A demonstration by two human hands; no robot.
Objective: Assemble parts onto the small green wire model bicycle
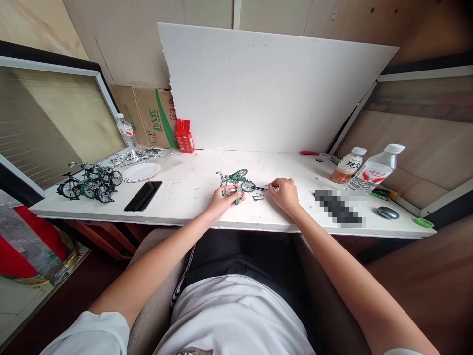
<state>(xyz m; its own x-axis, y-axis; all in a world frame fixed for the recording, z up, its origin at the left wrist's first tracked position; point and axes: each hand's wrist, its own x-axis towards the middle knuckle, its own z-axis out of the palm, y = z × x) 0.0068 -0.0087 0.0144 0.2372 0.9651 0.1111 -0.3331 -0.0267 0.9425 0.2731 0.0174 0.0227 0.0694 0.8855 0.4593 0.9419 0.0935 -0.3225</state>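
My left hand is closed on a small green model bicycle, with its thumb and fingers around the frame near the front edge of the table. The handlebar and spoked wheels show past the fingers. On the other side, my right hand pinches a thin dark tool whose tip points left to the bicycle's wheel; its exact kind is too small to tell. Between my hands lie small loose green parts.
More model bicycles stand at the left, near a white plate and a phone. A red box is at the back. Two bottles stand at the right, near a dark oval object and a green lid.
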